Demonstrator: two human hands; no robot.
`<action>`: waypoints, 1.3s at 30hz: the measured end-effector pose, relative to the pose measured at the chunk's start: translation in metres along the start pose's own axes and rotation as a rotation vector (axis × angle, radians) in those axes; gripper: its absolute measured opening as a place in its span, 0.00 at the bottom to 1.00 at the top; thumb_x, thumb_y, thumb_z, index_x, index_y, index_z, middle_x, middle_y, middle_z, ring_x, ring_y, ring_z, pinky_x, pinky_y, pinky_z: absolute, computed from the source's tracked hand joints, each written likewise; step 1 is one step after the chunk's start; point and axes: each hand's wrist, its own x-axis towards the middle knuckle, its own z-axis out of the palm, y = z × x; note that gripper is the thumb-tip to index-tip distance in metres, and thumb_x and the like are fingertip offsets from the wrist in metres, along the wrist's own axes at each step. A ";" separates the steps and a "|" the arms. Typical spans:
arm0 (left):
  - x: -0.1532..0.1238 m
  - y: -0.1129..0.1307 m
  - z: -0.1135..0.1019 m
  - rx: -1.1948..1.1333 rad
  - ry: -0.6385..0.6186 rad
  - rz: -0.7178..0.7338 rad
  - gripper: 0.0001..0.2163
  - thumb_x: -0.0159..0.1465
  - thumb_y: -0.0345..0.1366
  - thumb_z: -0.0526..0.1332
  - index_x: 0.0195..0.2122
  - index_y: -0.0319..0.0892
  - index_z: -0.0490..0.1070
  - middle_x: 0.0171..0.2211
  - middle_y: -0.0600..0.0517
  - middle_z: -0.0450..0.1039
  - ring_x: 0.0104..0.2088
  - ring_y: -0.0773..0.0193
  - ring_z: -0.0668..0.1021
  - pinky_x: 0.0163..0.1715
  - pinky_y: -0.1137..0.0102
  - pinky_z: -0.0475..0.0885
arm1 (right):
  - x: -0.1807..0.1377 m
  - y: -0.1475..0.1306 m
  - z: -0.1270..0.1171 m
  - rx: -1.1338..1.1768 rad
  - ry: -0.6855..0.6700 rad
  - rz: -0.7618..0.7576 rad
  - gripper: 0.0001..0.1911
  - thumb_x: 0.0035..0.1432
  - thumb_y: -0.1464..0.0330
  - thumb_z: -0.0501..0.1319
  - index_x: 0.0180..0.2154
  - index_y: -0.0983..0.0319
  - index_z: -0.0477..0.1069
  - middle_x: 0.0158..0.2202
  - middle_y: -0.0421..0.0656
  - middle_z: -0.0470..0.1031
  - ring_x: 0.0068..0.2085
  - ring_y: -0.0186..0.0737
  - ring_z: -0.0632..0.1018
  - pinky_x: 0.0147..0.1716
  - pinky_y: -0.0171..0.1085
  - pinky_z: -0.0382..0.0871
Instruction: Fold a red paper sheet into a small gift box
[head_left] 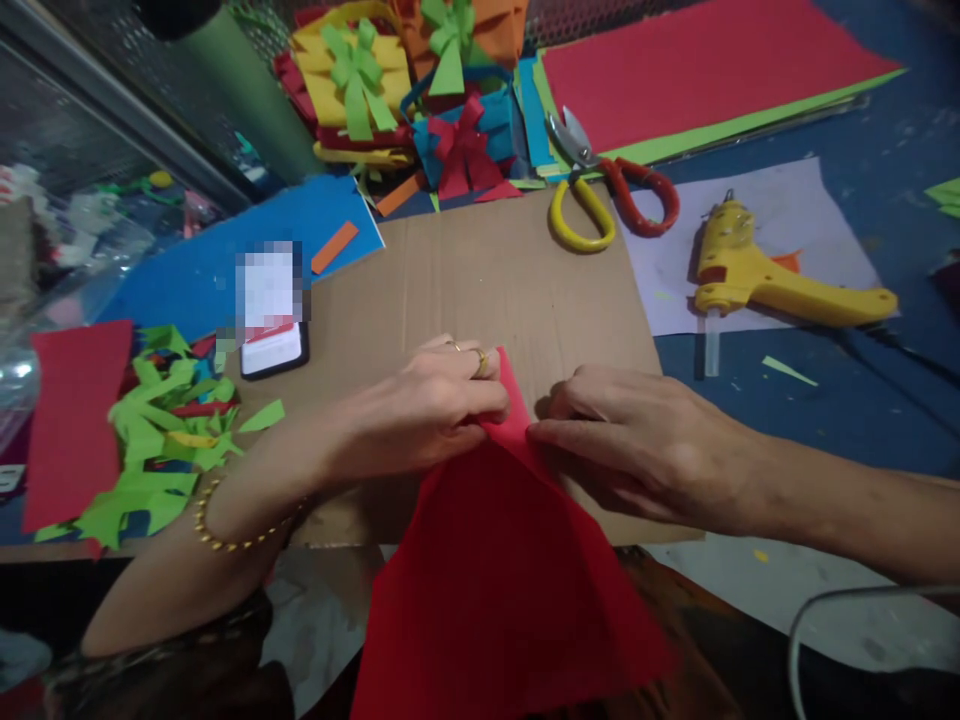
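Observation:
A large red paper sheet (487,590) hangs over the front edge of a cardboard board (480,270), its far end folded over into a narrow strip. My left hand (457,400), with rings on its fingers, is closed on the folded end, fingers curled over the paper. My right hand (637,430) pinches the right side of the same fold between thumb and fingers. Part of the fold lies hidden beneath the left fingers. Beyond the hands, scissors (592,180) with one yellow and one red handle rest partly on the cardboard, blades apart.
A yellow glue gun (750,270) lies on pale paper (660,290) at right. Green paper scraps (150,500) and a phone (274,345) are at left. Paper bags with bows (352,70) stand at the back beside stacked red sheets (705,70).

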 end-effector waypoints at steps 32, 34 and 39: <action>0.013 0.004 0.021 -0.117 0.119 -0.093 0.05 0.72 0.35 0.60 0.38 0.42 0.69 0.38 0.52 0.72 0.41 0.60 0.73 0.45 0.66 0.65 | 0.002 0.000 -0.006 0.168 0.104 0.017 0.14 0.71 0.72 0.50 0.35 0.62 0.71 0.33 0.44 0.69 0.30 0.34 0.70 0.27 0.34 0.63; 0.012 0.004 0.023 -0.140 0.142 -0.114 0.02 0.71 0.34 0.61 0.42 0.43 0.69 0.41 0.52 0.72 0.42 0.59 0.73 0.45 0.66 0.65 | 0.001 0.000 -0.005 0.189 0.105 0.024 0.13 0.71 0.72 0.50 0.35 0.62 0.71 0.33 0.44 0.69 0.31 0.35 0.70 0.28 0.35 0.64; 0.013 0.001 0.027 -0.230 0.189 -0.159 0.06 0.68 0.34 0.64 0.43 0.44 0.68 0.42 0.52 0.71 0.42 0.60 0.73 0.42 0.67 0.66 | -0.001 0.001 0.001 0.207 0.209 0.025 0.11 0.70 0.73 0.51 0.36 0.61 0.69 0.33 0.45 0.70 0.32 0.37 0.72 0.28 0.36 0.65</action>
